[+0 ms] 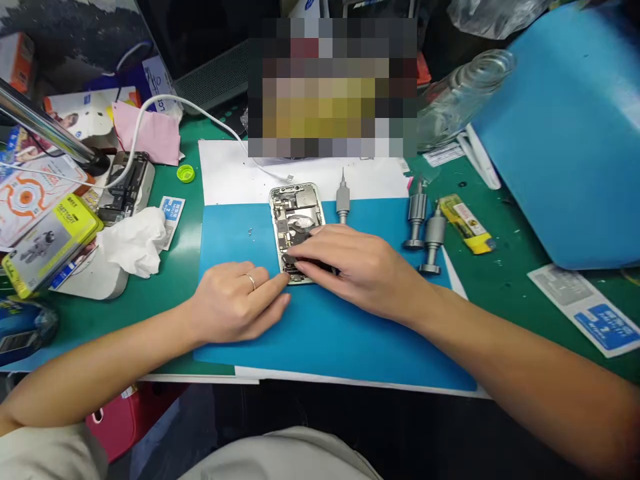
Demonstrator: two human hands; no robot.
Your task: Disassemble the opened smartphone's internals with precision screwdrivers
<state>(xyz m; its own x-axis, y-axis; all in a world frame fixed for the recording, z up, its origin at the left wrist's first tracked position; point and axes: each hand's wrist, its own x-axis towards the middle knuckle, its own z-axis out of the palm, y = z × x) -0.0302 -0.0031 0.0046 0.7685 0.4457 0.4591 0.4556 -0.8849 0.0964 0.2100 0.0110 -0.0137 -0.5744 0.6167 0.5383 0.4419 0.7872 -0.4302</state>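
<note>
An opened smartphone [281, 225] lies on the blue mat [240, 233], its inner boards and parts bare. My left hand [240, 300], with a ring on one finger, is closed and holds the phone's lower left corner with its fingertips. From the right, my right hand [355, 267] reaches over the lower half of the phone. Its thumb and fingers are pinched together on something dark, mostly hidden under them. Just above this hand a grey precision screwdriver [343, 200] lies on the mat, tip pointing away. Tiny screws [251, 232] sit left of the phone.
Two more screwdrivers [416, 217] [434, 240] stand at the right, beside a yellow packet [467, 225]. A glass jar [463, 97] and a blue panel [565, 147] are farther right. Crumpled tissue [134, 241], boxes [53, 243] and a white cable [175, 98] occupy the left.
</note>
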